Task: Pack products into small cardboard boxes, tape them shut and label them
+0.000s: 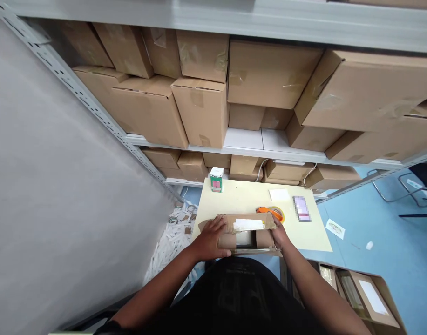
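Observation:
A small cardboard box point(264, 238) is held between both hands at the near edge of the pale yellow table point(241, 193). Its top is partly open, with side flaps folded inward and a gap in the middle showing something pale and dark that I cannot make out. The raised far flap carries a white label point(248, 224). My left hand point(212, 238) grips the left end, fingers over the flap and thumb along the near side. My right hand point(279, 233) holds the right end, its fingers partly hidden. Just behind the box lies an orange tape dispenser point(265, 211) beside a tape roll point(280, 215).
On the table stand a green-and-white carton point(216, 179), a white paper point(279, 194) and a blurred purple item point(301, 208). Shelves point(243, 138) full of boxes rise beyond. A large box point(382, 281) holding smaller boxes sits lower right; paper strips point(171, 244) litter the floor left.

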Available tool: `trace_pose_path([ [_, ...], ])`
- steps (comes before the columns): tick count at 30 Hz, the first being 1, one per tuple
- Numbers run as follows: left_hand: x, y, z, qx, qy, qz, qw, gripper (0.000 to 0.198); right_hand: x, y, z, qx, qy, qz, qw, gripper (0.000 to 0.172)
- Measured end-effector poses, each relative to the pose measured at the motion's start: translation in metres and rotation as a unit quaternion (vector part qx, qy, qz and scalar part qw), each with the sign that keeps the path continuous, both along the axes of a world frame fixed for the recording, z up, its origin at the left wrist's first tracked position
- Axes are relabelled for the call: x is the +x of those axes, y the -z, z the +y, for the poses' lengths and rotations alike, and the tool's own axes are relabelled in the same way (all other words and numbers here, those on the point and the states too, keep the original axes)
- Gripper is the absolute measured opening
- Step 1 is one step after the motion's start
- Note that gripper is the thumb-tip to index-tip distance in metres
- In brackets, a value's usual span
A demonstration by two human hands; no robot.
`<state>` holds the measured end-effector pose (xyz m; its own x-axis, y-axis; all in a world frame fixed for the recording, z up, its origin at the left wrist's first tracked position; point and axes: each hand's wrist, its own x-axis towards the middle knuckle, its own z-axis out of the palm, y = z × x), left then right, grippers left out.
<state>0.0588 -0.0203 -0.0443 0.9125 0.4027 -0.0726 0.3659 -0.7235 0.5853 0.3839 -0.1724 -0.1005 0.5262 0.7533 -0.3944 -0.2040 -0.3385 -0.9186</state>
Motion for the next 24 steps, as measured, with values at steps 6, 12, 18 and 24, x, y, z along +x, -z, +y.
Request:
trace_pose_path([
  [6, 0.028, 0.013, -0.013, 0.108, -0.088, -0.004, 0.990, 0.038, 0.012, -0.008, -0.023, 0.005, 0.005, 0.058, 0.998, 0.064],
  [12, 0.053, 0.027, -0.022, 0.203, -0.117, -0.022, 0.972, 0.031, -0.020, -0.001, -0.035, 0.019, -0.083, -0.251, 0.964, 0.081],
  [18, 0.071, 0.032, -0.038, 0.233, -0.191, 0.032, 0.953, 0.031, 0.018, 0.013, -0.030, -0.074, -0.109, -0.327, 0.936, 0.054],
  [24, 0.081, 0.026, -0.044, 0.238, -0.180, 0.077, 0.951, 0.030, 0.081, 0.039, 0.000, -0.307, -0.289, -0.518, 0.744, 0.039],
])
